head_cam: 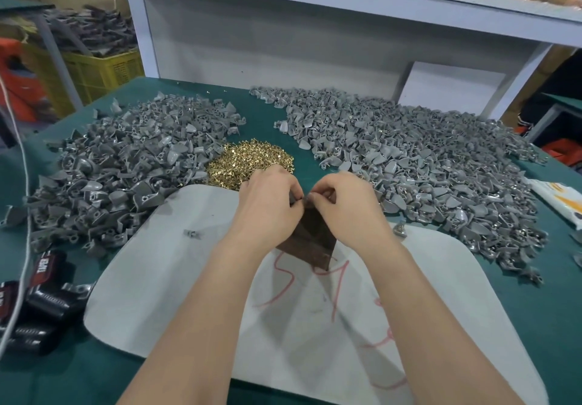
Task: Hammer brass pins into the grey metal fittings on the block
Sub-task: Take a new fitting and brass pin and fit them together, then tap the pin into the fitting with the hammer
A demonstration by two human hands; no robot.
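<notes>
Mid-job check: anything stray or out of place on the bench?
A loose fitting lies on the white mat left of the left hand; a second fitting sits by the wrist of the right hand, both apart from the grey piles. The hands pinch a small part over the block. Nothing looks damaged.

Pins [248,163]: brass-coloured metal, glossy.
Fittings [126,165]: grey metal, dull sheen.
Block [310,241]: dark brown, matt, material unclear.
Mat [189,247]: pale felt-like cloth, matt.
Table cover [261,124]: green cloth, matt, slightly fuzzy.
</notes>
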